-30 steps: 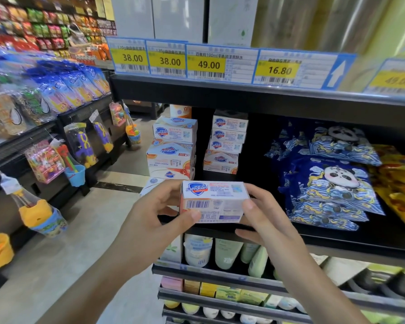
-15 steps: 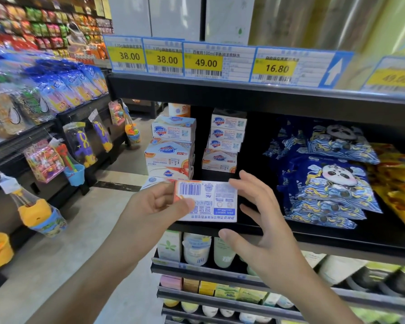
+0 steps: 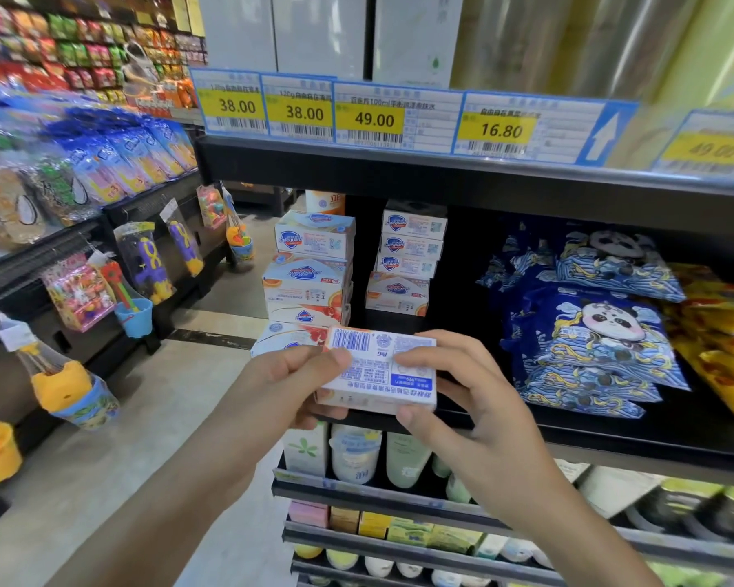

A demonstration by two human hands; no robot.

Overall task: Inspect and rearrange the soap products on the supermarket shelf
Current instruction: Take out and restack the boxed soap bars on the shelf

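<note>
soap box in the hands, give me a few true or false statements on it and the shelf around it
1. Both hands hold the small white cardboard soap box. True: the left hand and right hand each grip an end.
2. The box's barcode side faces the camera. True.
3. The blue panda-print packets lie left of the stacked soap boxes. False: they lie to the right.
4. The yellow price tag beside the white arrow reads 38.00. False: it reads 16.80.
5. The held box rests on the black shelf. False: it is held in front of it.
</note>
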